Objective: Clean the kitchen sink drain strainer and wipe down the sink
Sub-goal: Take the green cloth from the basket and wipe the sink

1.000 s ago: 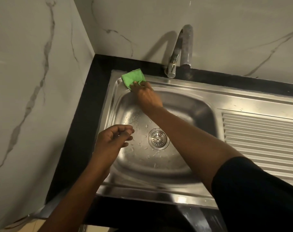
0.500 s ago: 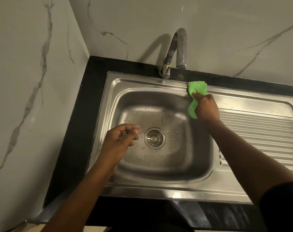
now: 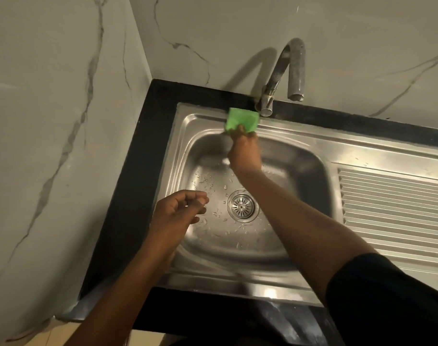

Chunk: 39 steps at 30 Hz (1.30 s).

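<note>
My right grip [image 3: 245,156] curls over the near edge of the green cloth [image 3: 241,118], pressing it on the back rim of the sink [image 3: 312,143] just left of the base of the faucet [image 3: 296,71]; my left grip [image 3: 178,211] hangs loosely curled, holding nothing, well in front of the faucet. The cloth looks soft, light and likely wet, so I'd press through its middle lest it bunch on the slick steel. The drain strainer [image 3: 242,206] sits in the basin floor, in front of the faucet: thin, stiff, probably slippery, best pinched at its centre.
</note>
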Available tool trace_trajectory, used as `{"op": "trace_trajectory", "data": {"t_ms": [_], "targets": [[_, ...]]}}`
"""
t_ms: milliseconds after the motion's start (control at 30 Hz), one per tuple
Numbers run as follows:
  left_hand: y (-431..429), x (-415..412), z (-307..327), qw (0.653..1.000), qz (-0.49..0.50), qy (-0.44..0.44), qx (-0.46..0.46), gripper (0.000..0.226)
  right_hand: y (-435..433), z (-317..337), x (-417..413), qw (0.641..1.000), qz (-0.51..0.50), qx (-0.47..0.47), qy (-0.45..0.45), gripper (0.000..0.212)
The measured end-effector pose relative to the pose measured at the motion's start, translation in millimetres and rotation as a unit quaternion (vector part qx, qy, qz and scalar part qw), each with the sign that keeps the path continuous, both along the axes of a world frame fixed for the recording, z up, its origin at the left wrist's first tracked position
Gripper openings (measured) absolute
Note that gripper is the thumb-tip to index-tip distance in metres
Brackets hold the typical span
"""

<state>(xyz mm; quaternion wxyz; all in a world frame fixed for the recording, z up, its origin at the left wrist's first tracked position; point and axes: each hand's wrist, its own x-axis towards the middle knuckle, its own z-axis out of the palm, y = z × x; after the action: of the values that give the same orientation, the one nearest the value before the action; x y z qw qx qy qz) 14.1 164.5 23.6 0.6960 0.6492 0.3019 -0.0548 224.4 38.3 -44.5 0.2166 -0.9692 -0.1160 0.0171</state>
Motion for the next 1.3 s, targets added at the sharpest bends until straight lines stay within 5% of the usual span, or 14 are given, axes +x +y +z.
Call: {"op": "trace_trajectory", "data": {"t_ms": [100, 233, 433, 667, 800, 867, 1033, 1200, 1300], "targets": [[6, -1, 3, 1.0, 0.009, -0.004, 0.009, 0.014, 44, 8, -2, 0.999, 0.034, 0.034, -0.004, 0.044], [8, -1, 6, 1.0, 0.017, -0.014, 0.009, 0.015, 54, 21, 5, 0.989, 0.057, 0.095, 0.101, 0.042], [-1, 2, 6, 0.999, 0.009, -0.032, -0.009, 0.014, -6, 22, -6, 0.947, -0.045, 0.272, 0.163, 0.033], [-13, 5, 1, 0.999, -0.014, -0.032, -0.009, 0.013, -132, 36, 2, 0.977, -0.096, 0.173, 0.081, 0.038], [-15, 7, -1, 0.999, -0.026, -0.036, -0.007, 0.014, -171, 50, 10, 0.965, -0.146, 0.213, 0.042, 0.036], [-15, 8, -1, 0.999, -0.029, -0.04, -0.008, 0.012, -181, 55, 13, 0.948, -0.167, 0.264, 0.059, 0.033], [-13, 9, -4, 0.999, -0.023, -0.037, -0.01, 0.014, -191, 60, 25, 0.837, -0.317, 0.428, 0.124, 0.021], [-9, 9, -7, 1.0, -0.017, -0.026, 0.0, 0.02, -184, 44, 39, 0.941, -0.29, 0.174, -0.004, 0.035], [-6, 10, -8, 1.0, -0.011, -0.022, -0.003, 0.021, -160, 32, 41, 0.949, -0.278, 0.14, -0.044, 0.031]]}}
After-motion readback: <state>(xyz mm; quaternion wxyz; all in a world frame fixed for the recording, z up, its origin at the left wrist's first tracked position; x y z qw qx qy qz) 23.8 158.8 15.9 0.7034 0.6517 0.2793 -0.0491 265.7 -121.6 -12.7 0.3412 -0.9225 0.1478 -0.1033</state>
